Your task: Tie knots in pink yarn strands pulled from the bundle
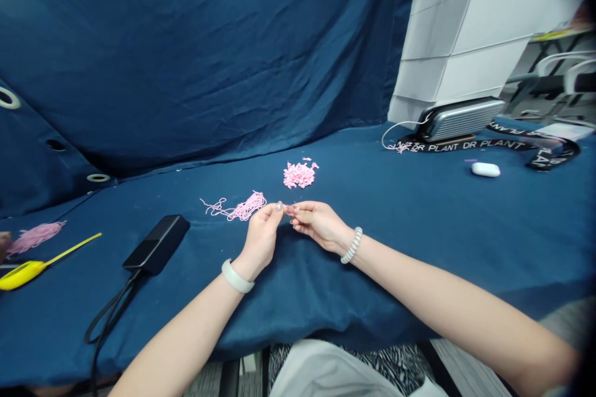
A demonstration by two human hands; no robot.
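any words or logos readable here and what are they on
"DR PLANT", repeated in white capitals along the black lanyard
"LAN", part of the same print, on the lanyard's turned right end
The sheet of white paper at the far right is too blurred to read any print

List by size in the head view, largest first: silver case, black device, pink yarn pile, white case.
The black device and the silver case look alike; camera nearness makes ranking them unsure; then the pink yarn pile; then the white case.
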